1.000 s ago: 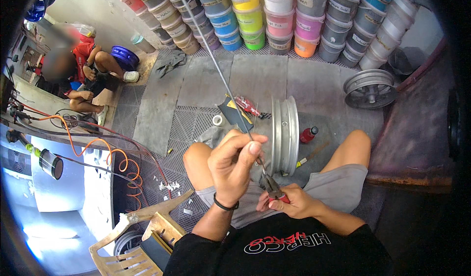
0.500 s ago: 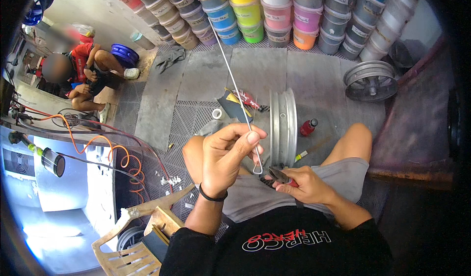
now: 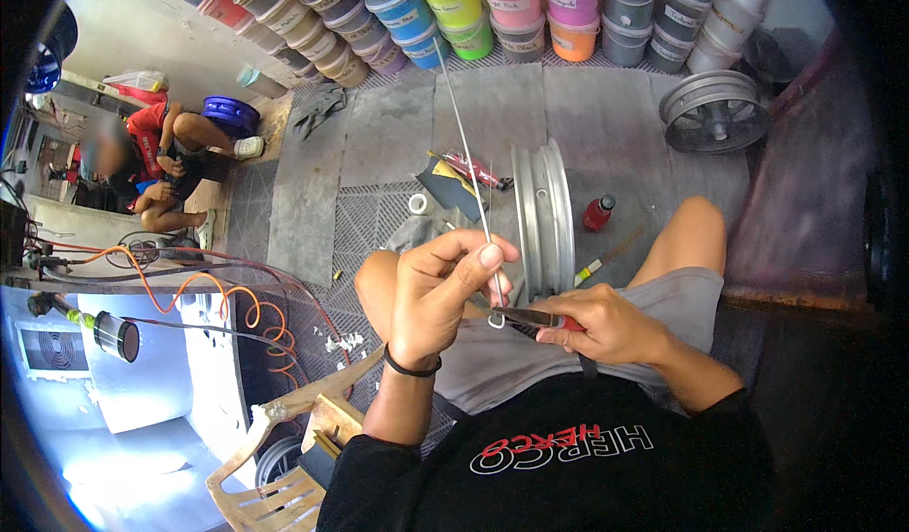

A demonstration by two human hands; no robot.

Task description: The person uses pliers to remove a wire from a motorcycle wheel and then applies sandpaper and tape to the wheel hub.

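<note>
My left hand [image 3: 440,291] pinches a long, thin metal wire [image 3: 463,130] between thumb and fingers. The wire slants up and away, and its near end is bent into a small loop below my fingers. In my right hand [image 3: 606,324] is a pair of pliers [image 3: 528,317] with red handles. The pliers' jaws meet the wire at the loop; whether they clamp it is too small to tell. Just beyond my hands, a bare silver wheel rim [image 3: 543,220] stands on edge on the floor, between my knees.
A dark red bottle [image 3: 598,213] is right of the rim. Left of it lie a tape roll [image 3: 418,203] and sandpaper sheets [image 3: 445,191]. Another wheel [image 3: 715,115] rests far right. Stacked buckets [image 3: 464,11] line the back. A person [image 3: 156,153] squats far left, near an orange coiled hose [image 3: 246,295].
The pliers have moved left and up, from beside the wire's loop onto it. My left hand still pinches the wire. The whole view has shifted slightly.
</note>
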